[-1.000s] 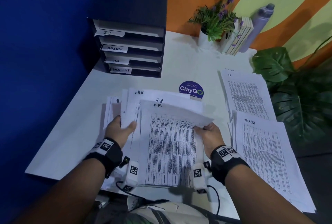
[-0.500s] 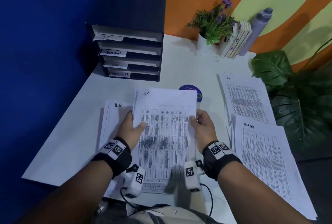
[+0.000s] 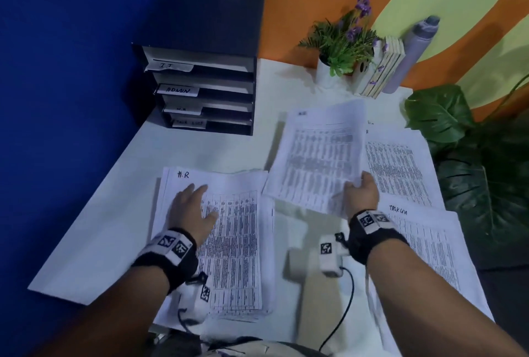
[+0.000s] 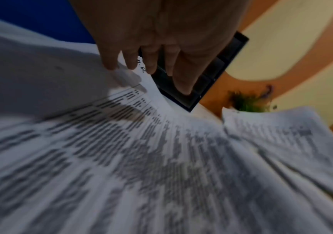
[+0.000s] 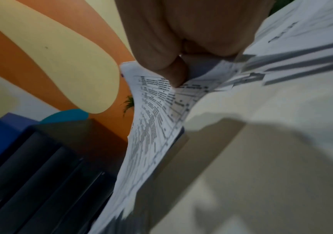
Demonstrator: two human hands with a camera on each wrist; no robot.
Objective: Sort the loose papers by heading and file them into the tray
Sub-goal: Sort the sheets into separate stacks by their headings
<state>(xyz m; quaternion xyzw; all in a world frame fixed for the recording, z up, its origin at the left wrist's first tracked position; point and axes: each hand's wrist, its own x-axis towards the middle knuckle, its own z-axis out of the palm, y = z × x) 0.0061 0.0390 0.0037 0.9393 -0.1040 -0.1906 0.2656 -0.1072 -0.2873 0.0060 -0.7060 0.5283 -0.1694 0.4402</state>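
Note:
A pile of printed sheets headed H.R (image 3: 234, 242) (image 4: 161, 158) lies on the white table (image 3: 200, 150) in front of me. My left hand (image 3: 197, 207) (image 4: 151, 52) lies flat on it with straight fingers. My right hand (image 3: 360, 193) (image 5: 173, 69) pinches the near corner of a loose bundle of sheets (image 3: 317, 156) (image 5: 151, 126) and holds it above the table, right of the pile. The black filing tray (image 3: 206, 70) stands at the back left, its slots labelled IT, ADMIN, H.R and TASK LIST.
Two more paper piles lie at the right: one (image 3: 400, 167) partly under the lifted bundle, and one headed TASK LIST (image 3: 429, 256) nearer me. A potted plant (image 3: 343, 41), books (image 3: 380, 70) and a grey bottle (image 3: 412, 53) stand at the back. A large leafy plant (image 3: 472, 162) is beyond the right edge.
My right hand has lifted the top bundle off the H.R pile and carried it right and away. My left hand let go of that bundle and now lies flat on the pile left behind.

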